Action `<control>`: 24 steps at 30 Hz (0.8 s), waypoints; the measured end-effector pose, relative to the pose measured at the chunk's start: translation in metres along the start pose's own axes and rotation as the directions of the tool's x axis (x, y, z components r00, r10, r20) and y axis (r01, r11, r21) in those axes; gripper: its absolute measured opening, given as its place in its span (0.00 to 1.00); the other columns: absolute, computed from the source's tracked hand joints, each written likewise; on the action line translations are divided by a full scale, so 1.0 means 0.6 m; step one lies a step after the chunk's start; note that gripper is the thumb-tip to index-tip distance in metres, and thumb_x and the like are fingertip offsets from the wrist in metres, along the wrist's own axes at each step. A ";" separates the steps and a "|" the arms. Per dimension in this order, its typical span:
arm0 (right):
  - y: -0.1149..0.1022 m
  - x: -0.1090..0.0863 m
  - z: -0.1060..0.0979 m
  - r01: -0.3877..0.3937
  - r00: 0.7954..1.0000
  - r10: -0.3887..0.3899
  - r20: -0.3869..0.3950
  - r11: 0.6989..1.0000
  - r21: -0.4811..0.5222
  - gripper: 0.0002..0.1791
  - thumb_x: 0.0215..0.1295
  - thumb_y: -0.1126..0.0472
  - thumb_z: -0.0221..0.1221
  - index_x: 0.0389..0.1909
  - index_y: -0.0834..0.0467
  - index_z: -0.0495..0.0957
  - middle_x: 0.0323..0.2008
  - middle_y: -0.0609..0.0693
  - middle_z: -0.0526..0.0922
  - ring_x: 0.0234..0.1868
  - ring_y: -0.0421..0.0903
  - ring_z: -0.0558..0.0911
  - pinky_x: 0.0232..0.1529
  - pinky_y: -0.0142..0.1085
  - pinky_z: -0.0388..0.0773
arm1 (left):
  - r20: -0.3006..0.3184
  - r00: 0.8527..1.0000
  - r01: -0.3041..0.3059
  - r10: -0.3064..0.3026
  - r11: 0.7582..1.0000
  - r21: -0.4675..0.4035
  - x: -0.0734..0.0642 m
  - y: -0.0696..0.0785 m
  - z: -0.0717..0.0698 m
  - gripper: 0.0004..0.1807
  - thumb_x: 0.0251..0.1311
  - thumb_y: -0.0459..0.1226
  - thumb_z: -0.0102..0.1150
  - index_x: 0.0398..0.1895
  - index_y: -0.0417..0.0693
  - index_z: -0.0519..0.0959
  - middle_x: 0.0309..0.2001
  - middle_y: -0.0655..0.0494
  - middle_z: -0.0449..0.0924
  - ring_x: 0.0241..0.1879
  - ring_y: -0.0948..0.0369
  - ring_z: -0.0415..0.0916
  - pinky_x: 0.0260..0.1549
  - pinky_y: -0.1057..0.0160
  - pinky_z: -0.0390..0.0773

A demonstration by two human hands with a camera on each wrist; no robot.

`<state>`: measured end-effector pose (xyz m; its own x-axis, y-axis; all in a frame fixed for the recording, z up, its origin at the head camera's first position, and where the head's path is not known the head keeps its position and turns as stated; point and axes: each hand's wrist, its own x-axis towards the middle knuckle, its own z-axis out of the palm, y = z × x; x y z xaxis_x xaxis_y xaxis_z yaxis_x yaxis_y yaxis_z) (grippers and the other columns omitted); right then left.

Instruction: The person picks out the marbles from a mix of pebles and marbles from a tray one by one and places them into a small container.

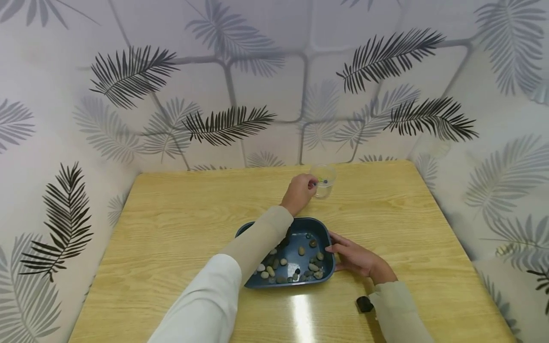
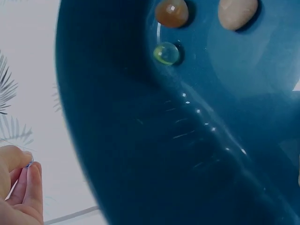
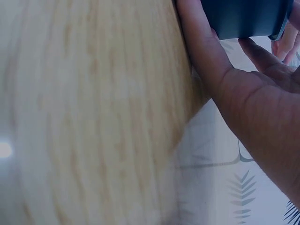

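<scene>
My left hand [image 1: 299,193] reaches across the blue basin [image 1: 296,283] to the side of a clear plastic cup [image 1: 323,193]. Its thumb and fingers pinch a small blue glass marble [image 2: 30,163]. Tiny blue and yellow-green marbles show in the cup. My right hand [image 1: 358,258] grips the basin's right rim, thumb at the edge and fingers along the outside. Pebbles [image 1: 314,267] and a few glass marbles lie in the basin, among them a yellow-green marble [image 2: 167,53] and an orange-brown one [image 2: 172,12]. The left forearm hides part of the basin.
A small black object [image 1: 364,304] lies on the wooden table [image 1: 171,267] beside the right sleeve. Walls with a leaf pattern [image 1: 231,125] stand behind the table and at both sides.
</scene>
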<state>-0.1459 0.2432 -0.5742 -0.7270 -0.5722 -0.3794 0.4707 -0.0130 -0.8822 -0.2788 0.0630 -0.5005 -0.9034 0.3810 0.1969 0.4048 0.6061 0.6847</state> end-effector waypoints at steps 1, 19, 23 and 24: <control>-0.001 0.000 0.000 -0.001 1.000 0.001 -0.001 1.000 -0.002 0.33 0.65 0.59 0.46 0.68 0.46 0.44 0.66 0.56 0.46 0.58 0.56 0.59 0.43 0.52 0.71 | -0.007 1.000 0.006 -0.006 1.000 0.003 0.002 -0.002 0.001 0.11 0.57 0.32 0.52 0.43 0.44 0.78 0.39 0.54 0.78 0.37 0.64 0.73 0.37 0.69 0.73; 0.001 -0.001 0.002 -0.010 1.000 0.010 -0.004 1.000 -0.012 0.33 0.65 0.58 0.47 0.68 0.43 0.44 0.66 0.56 0.47 0.58 0.57 0.59 0.44 0.52 0.71 | -0.045 0.996 0.080 -0.080 0.997 -0.004 0.032 -0.016 0.015 0.11 0.59 0.34 0.51 0.44 0.46 0.78 0.39 0.56 0.77 0.38 0.66 0.73 0.36 0.71 0.73; 0.000 0.001 0.003 -0.014 1.000 0.013 -0.017 1.000 -0.007 0.33 0.66 0.58 0.47 0.68 0.43 0.44 0.66 0.54 0.46 0.58 0.57 0.59 0.45 0.52 0.70 | -0.020 0.997 0.070 -0.070 0.997 0.024 0.037 -0.015 0.014 0.11 0.59 0.34 0.51 0.44 0.46 0.78 0.39 0.56 0.77 0.37 0.65 0.73 0.36 0.71 0.72; 0.001 0.002 0.003 -0.012 1.000 0.012 -0.020 1.000 -0.009 0.33 0.66 0.58 0.46 0.68 0.44 0.44 0.66 0.54 0.45 0.58 0.57 0.58 0.44 0.52 0.71 | -0.017 0.997 0.071 -0.071 0.997 0.031 0.037 -0.014 0.014 0.11 0.60 0.34 0.51 0.44 0.47 0.78 0.40 0.56 0.77 0.38 0.65 0.73 0.36 0.71 0.72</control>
<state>-0.1457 0.2410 -0.5745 -0.7311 -0.5559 -0.3956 0.4751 0.0013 -0.8799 -0.3013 0.0720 -0.5078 -0.9321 0.3252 0.1596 0.3435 0.6534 0.6746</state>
